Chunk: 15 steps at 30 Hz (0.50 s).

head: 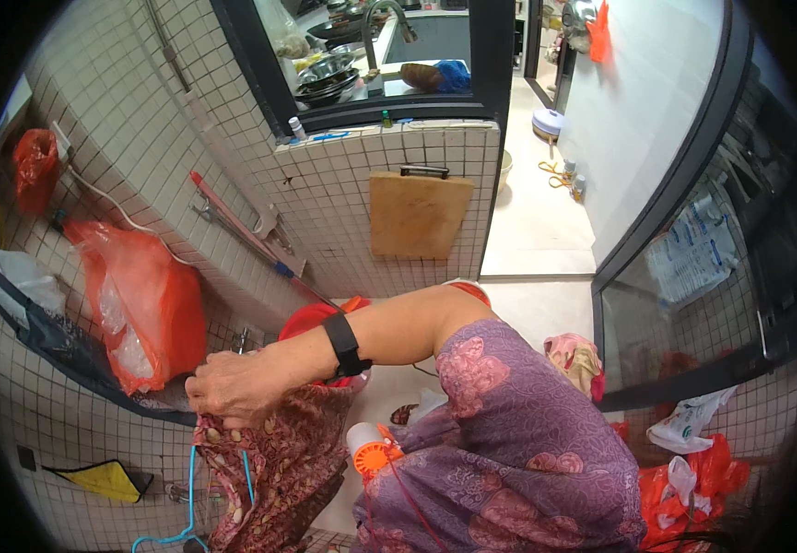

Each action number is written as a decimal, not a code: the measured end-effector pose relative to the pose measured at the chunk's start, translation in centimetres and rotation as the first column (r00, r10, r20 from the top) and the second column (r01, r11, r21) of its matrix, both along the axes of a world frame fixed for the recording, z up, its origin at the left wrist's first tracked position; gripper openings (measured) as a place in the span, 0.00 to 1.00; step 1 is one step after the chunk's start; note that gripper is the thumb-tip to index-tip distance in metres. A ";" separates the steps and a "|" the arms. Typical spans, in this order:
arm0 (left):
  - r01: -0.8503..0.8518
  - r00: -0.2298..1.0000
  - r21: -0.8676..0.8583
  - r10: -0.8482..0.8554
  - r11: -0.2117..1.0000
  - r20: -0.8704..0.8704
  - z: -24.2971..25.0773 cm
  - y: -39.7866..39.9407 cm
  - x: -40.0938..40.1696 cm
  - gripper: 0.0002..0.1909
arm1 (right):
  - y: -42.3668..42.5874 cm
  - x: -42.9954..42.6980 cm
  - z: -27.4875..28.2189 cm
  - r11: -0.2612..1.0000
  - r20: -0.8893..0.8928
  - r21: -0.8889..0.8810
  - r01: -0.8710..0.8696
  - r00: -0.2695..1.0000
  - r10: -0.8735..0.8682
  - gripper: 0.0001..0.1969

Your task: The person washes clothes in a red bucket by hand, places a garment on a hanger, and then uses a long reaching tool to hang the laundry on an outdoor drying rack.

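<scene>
My right hand (pixel 236 387) reaches across to the left, a black band on its wrist, with its fingers closed on the top of a dark red patterned garment (pixel 288 456). The cloth hangs down below the hand. A light blue clothes hanger (pixel 192 484) shows at the garment's left side and through its opening; its lower part runs out at the bottom edge. My left hand is out of view. A white and orange handheld fan (pixel 371 449) hangs on a red cord against my purple floral clothing. Behind my forearm stands a red basin (pixel 302 318), partly hidden.
A red plastic bag (pixel 150 311) hangs at the left, above a dark curved edge (pixel 94 373). A wooden cutting board (pixel 420 216) hangs on the tiled half-wall ahead, below a kitchen window. A glass door (pixel 689 276) stands at right, with cloths (pixel 575 359) and bags (pixel 695 484) near it.
</scene>
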State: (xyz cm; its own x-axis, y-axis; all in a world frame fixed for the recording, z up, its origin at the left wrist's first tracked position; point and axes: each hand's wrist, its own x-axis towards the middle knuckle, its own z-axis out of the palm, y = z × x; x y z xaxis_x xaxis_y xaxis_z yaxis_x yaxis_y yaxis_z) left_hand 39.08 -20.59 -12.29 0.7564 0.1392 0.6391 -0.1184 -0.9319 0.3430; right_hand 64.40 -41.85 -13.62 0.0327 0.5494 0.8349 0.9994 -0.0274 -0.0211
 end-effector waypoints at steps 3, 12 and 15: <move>-0.139 0.990 -0.331 0.130 0.933 -0.051 -1.0 1.4 -0.9 0.15 | 1.5 0.3 -0.1 0.978 -0.029 -0.194 -0.078 0.997 0.074 0.09; -0.240 0.946 -0.410 0.118 0.880 -0.301 -2.1 7.2 -0.3 0.13 | -1.2 4.1 3.1 0.961 -0.088 -0.271 0.045 0.994 -0.071 0.09; -0.215 0.939 -0.361 0.091 0.907 -0.331 -1.9 7.0 0.4 0.05 | -1.0 4.2 3.3 0.966 -0.195 -0.243 -0.085 0.980 0.037 0.05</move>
State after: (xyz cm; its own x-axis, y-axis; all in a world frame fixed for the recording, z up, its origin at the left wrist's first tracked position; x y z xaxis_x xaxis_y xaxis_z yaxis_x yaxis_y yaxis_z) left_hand 39.51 -13.60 -14.16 0.8512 0.4575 0.2571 0.1809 -0.7157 0.6746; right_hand 68.61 -42.88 -10.29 0.1347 0.7448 0.6535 0.9782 0.0054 -0.2078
